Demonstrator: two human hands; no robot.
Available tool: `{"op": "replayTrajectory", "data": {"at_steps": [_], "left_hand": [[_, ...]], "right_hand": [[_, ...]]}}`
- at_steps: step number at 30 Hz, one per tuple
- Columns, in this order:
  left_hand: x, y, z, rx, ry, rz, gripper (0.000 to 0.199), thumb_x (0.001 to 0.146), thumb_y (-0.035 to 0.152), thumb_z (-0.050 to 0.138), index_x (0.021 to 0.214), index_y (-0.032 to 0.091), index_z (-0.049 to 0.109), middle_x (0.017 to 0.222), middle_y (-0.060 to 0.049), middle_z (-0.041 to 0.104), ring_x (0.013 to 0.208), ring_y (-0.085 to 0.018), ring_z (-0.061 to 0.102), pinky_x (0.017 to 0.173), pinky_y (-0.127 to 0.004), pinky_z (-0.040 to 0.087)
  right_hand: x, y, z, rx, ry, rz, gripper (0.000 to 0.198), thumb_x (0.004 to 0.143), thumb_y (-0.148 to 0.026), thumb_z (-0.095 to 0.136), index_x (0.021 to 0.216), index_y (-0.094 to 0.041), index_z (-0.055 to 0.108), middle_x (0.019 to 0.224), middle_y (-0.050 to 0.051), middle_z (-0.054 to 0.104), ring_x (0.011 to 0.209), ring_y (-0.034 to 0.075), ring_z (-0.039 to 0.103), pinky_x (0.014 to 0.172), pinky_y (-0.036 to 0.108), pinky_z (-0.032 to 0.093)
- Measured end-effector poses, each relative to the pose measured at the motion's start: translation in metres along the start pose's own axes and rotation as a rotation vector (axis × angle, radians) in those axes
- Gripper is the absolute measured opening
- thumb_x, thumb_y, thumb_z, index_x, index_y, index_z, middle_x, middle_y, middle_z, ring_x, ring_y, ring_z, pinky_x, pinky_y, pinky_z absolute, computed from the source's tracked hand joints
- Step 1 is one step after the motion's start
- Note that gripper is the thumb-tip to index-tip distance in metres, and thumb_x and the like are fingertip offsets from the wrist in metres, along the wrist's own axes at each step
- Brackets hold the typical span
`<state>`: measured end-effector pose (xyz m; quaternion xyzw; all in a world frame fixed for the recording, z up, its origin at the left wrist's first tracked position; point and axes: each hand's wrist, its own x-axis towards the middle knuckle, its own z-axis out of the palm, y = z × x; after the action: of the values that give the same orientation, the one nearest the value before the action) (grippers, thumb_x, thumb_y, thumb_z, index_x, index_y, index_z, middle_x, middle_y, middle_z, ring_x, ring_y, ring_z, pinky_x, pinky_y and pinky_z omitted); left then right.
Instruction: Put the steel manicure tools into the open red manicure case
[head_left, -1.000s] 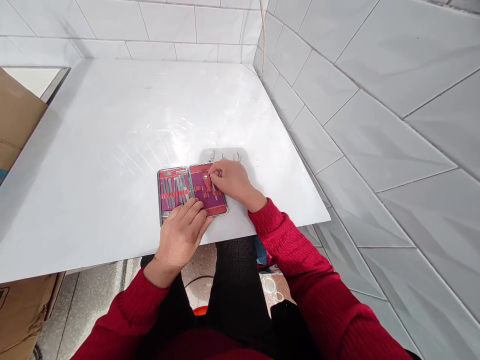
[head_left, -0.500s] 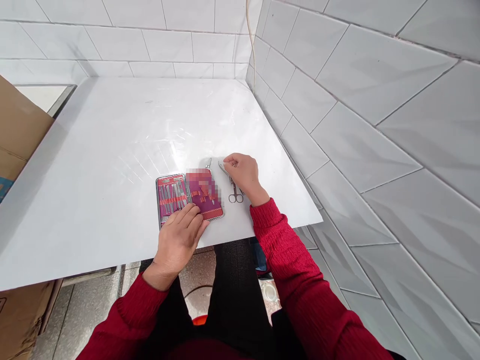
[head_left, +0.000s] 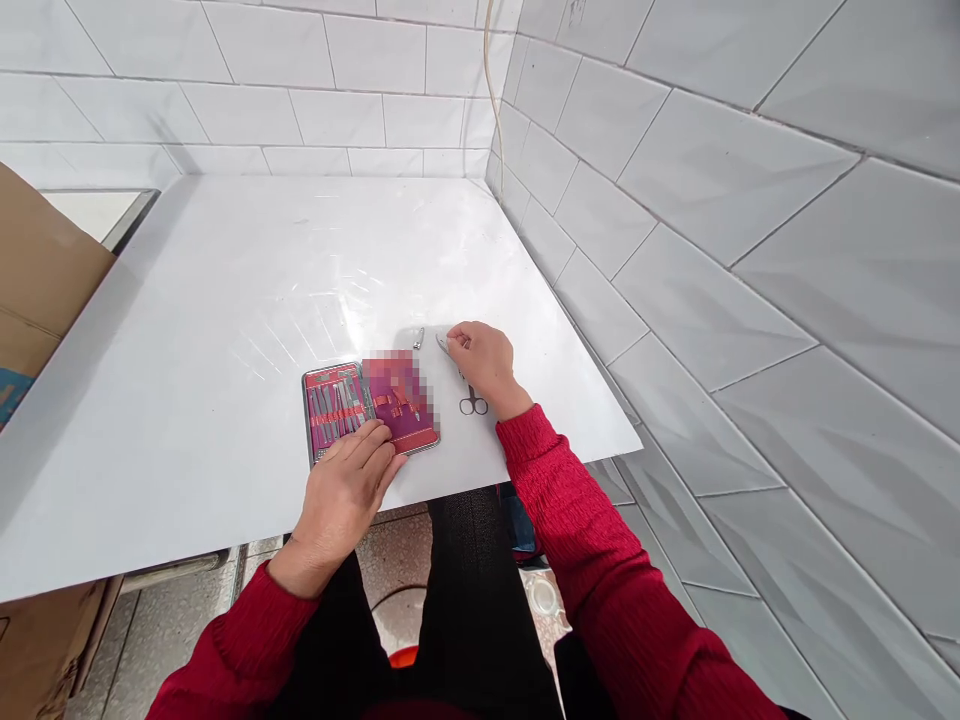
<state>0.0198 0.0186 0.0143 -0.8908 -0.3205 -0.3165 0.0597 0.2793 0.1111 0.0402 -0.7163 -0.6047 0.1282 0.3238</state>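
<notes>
A manicure case [head_left: 416, 441] lies open near the table's front edge, with a row of slim metal tools [head_left: 334, 410] strapped in its left half. Part of its right half is blurred out. My left hand [head_left: 345, 480] rests over its near edge, fingers together and closed on it. To the right, my right hand [head_left: 484, 358] pinches a small metal tool [head_left: 442, 343]; only its tip shows beyond my fingertips, so its kind is hidden. Just below that hand, a pair of scissors [head_left: 473, 405] shows its finger loops. A nail clipper [head_left: 418, 339] lies above the case.
The white tabletop [head_left: 225, 270] meets a tiled wall [head_left: 315, 110] at the back and a grey tiled wall [head_left: 720, 290] on the right. A cardboard box [head_left: 45, 260] stands at the left edge. A thin cable [head_left: 491, 85] hangs in the corner.
The manicure case has shifted slightly left with my left hand, away from the scissors. My right hand keeps its pinch and stays nearly in place. The camera view has tilted a little.
</notes>
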Motion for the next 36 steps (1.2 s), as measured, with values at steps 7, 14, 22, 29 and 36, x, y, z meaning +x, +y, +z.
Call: {"op": "replayTrajectory", "data": {"at_steps": [7, 14, 22, 29, 36], "left_hand": [[0.001, -0.008, -0.007, -0.054, -0.021, 0.025, 0.018, 0.109, 0.027, 0.055, 0.102, 0.021, 0.070, 0.113, -0.006, 0.079, 0.114, -0.027, 0.075, 0.092, -0.042, 0.061], [0.046, -0.037, -0.018, -0.091, -0.017, -0.007, 0.021, 0.110, 0.032, 0.052, 0.107, 0.023, 0.071, 0.112, -0.004, 0.079, 0.110, -0.025, 0.074, 0.090, -0.040, 0.059], [0.084, -0.107, 0.006, -0.043, -0.213, -0.319, 0.037, 0.106, 0.039, 0.043, 0.093, 0.022, 0.074, 0.111, -0.007, 0.077, 0.101, -0.029, 0.072, 0.073, -0.040, 0.054], [0.076, -0.117, 0.019, -0.189, -0.190, -0.322, 0.036, 0.104, 0.038, 0.045, 0.088, 0.024, 0.074, 0.120, -0.006, 0.076, 0.101, -0.025, 0.071, 0.072, -0.036, 0.054], [0.078, -0.120, 0.022, -0.251, -0.180, -0.242, 0.035, 0.103, 0.031, 0.043, 0.086, 0.022, 0.073, 0.112, -0.008, 0.075, 0.098, -0.025, 0.070, 0.076, -0.039, 0.056]], "right_hand": [[0.004, 0.015, -0.007, 0.003, 0.069, 0.050, 0.018, 0.088, -0.017, 0.053, 0.082, -0.022, 0.070, 0.081, -0.001, 0.071, 0.074, 0.017, 0.060, 0.067, 0.030, 0.038], [0.004, 0.013, -0.012, -0.044, 0.023, 0.133, 0.020, 0.090, -0.024, 0.059, 0.070, -0.023, 0.061, 0.070, -0.001, 0.068, 0.068, 0.017, 0.057, 0.061, 0.030, 0.034], [0.001, 0.009, -0.015, 0.001, -0.022, 0.131, 0.023, 0.089, -0.029, 0.065, 0.068, -0.022, 0.060, 0.068, -0.003, 0.066, 0.065, 0.015, 0.055, 0.061, 0.029, 0.032], [-0.006, -0.001, -0.014, -0.146, -0.122, 0.136, 0.034, 0.090, -0.039, 0.070, 0.067, -0.023, 0.052, 0.063, -0.005, 0.060, 0.062, 0.014, 0.050, 0.059, 0.030, 0.030], [-0.010, -0.014, -0.021, -0.432, -0.212, 0.160, 0.006, 0.087, -0.022, 0.066, 0.081, -0.023, 0.066, 0.080, 0.004, 0.072, 0.072, 0.021, 0.062, 0.060, 0.032, 0.032]]}}
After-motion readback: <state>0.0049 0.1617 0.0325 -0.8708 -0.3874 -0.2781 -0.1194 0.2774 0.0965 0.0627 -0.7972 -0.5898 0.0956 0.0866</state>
